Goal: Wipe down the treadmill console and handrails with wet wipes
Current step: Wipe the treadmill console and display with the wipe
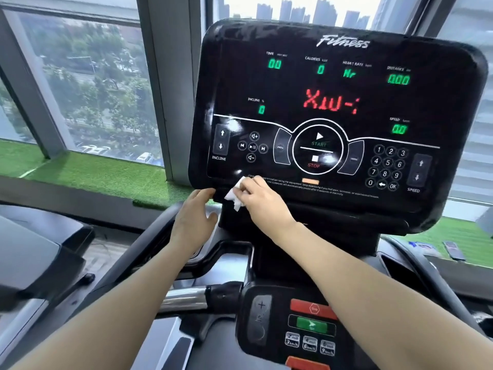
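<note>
Wipe (236, 196) bunched in right hand (262, 200), pressed on console (338, 108) bottom-left corner; left hand (194, 213) relaxed, fingertips on edge, probably bracing.

Tall glass windows (88, 84) in grey metal frames (170, 89) let in flat, overcast daylight. Beyond them stand leafy green trees (106, 76) and a line of pale high-rise towers (306, 10). A ledge of green artificial turf (101, 177) runs along the sill; near its right end lies what may be a dark remote (453, 251).
</note>
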The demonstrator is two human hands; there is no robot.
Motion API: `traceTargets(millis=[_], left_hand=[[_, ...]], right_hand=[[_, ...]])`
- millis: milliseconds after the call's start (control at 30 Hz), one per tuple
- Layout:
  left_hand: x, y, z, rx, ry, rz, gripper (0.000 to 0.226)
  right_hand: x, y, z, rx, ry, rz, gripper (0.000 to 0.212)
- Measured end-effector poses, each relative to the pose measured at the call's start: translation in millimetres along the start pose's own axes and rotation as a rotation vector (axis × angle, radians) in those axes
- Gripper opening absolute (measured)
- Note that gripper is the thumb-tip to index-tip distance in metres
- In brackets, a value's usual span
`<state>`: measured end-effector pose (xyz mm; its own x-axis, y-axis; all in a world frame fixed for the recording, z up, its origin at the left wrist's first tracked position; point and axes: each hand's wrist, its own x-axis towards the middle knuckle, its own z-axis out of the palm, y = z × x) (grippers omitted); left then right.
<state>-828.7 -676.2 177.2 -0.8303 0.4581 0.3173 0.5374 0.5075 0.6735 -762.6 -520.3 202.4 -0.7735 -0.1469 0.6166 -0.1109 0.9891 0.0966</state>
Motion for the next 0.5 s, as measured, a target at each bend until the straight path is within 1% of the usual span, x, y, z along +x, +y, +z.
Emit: traceTargets(millis=[133,200,300,400,500], left_hand=[[-1,1,-2,0.006,-0.001,-0.004,0.052],[0,0,-3,-0.025,0.004,-0.014,0.051],[2,-2,-5,-0.085,-0.017,-0.036,0.049],[4,-8,-8,-0.130,-0.044,-0.048,0.049],[5,-13,-10,-0.121,-0.056,-0.039,0.046]], right_hand=[[-27,27,-9,-0.022,-0.040,-0.063,0.031],[-37,41,-13,-0.054,-0.092,-0.141,0.042],[-34,45,-13,-0.084,-0.149,-0.230,0.048],[-10,28,1,-0.095,-0.145,-0.302,0.046],[14,4,15,-0.076,-0.079,-0.328,0.040]])
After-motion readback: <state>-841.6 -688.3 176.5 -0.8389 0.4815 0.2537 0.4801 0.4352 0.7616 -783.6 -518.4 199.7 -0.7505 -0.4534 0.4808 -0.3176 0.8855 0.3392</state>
